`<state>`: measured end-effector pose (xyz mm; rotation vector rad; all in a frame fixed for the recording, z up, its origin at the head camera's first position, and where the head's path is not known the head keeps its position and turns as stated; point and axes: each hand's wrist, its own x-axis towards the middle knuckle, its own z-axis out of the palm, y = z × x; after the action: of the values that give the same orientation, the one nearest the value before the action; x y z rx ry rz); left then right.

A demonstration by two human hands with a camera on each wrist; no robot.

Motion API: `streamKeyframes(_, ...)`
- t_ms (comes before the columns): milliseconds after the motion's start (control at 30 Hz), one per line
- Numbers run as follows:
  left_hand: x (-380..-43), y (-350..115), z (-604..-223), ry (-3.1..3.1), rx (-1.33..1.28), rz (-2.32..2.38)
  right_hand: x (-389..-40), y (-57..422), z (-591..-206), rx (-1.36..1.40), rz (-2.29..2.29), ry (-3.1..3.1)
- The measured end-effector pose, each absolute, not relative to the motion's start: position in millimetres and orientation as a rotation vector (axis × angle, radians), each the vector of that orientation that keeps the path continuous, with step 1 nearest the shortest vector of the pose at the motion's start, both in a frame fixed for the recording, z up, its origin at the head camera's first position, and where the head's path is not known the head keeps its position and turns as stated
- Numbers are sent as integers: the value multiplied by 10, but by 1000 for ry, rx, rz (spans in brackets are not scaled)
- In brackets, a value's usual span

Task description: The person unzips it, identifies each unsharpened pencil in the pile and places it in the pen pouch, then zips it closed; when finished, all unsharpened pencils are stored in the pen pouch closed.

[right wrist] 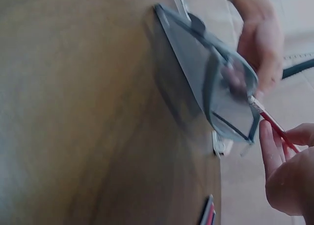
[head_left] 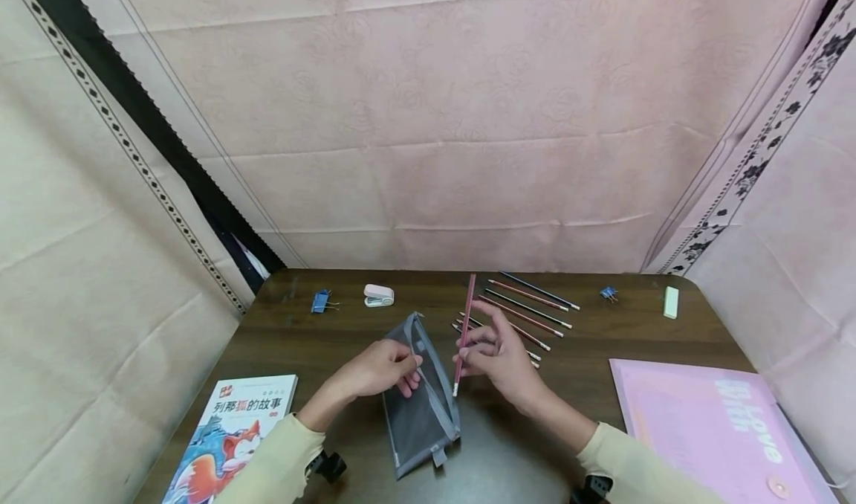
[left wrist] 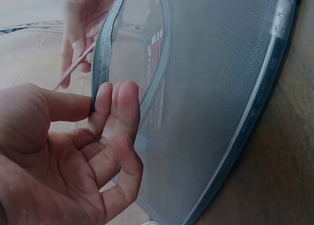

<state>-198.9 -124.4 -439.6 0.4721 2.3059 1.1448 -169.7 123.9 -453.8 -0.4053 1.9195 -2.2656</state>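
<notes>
A grey mesh zip pencil pouch [head_left: 417, 415] stands tilted on the table with its zipped mouth spread apart. My left hand [head_left: 384, 370] pinches one edge of that mouth between thumb and fingers. In the left wrist view a dark pencil [left wrist: 255, 102] with a white eraser lies along the pouch's lower edge, seemingly inside the mesh. My right hand [head_left: 495, 355] holds a red pencil [head_left: 466, 325] nearly upright, just right of the pouch. Its eraser end [right wrist: 255, 105] points toward the mouth in the right wrist view. Several red and dark pencils [head_left: 528, 307] lie fanned out beyond my right hand.
At the back left are a blue binder clip [head_left: 320, 301] and a white stapler [head_left: 379, 295]. Another blue clip [head_left: 608, 294] and a pale green eraser [head_left: 671, 302] lie back right. A fox storybook [head_left: 234, 430] is front left, a pink folder [head_left: 702, 422] front right.
</notes>
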Motion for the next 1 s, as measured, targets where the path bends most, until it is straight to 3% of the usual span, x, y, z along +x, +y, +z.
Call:
streamKeyframes(500,-2003,-1260,-4340,2297,447,1170,-1551,925,-4712,-365,-1867,2060)
streamKeyframes(1000,-2031,-1167,-4384,2273,455,1193,-1623,1063,-4692,-401,-1721,2149)
